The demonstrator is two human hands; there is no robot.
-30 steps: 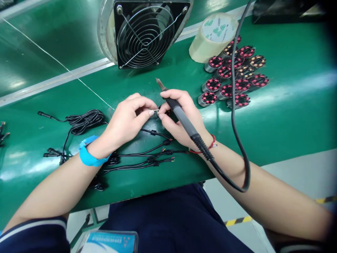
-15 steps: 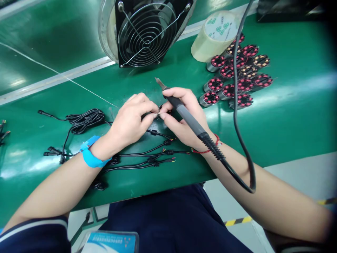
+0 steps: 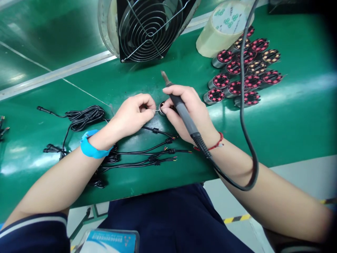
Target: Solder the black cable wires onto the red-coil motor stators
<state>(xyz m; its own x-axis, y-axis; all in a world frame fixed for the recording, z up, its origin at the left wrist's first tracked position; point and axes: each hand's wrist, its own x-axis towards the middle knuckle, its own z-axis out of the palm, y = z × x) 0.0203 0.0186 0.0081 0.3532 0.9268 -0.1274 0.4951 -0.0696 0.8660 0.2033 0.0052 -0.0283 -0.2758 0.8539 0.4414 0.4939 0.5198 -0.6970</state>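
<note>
- Head view, centre: one left hand (image 3: 133,114), thumb and forefinger pinched on a thin pale wire (image 3: 157,110). I judge a light, steady pinch best; a hard tug could snap so fine a strand.
- Head view, right of centre: one right hand (image 3: 197,109), grasping a soldering iron (image 3: 186,118) slantwise, thumb and a finger also at the small round part.
- Head view, centre, between the hands: one small round part (image 3: 160,106), mostly covered by the right fingers; I cannot tell its full shape. I would brace it firmly so that only the wire moves.
- Head view, upper centre: the iron's tip (image 3: 164,76), pointing up the frame, clear of both hands' fingertips. I would hold that angle during finger work, treating the tip as hot.
- Head view, right: one cord (image 3: 243,105), looped over the right forearm. I would leave it slack, off the coil cores (image 3: 220,80) at upper right.
- Head view, below centre: black cables (image 3: 155,130), ends fanned out near the hands. I would mind snagging them with a wrist.
</note>
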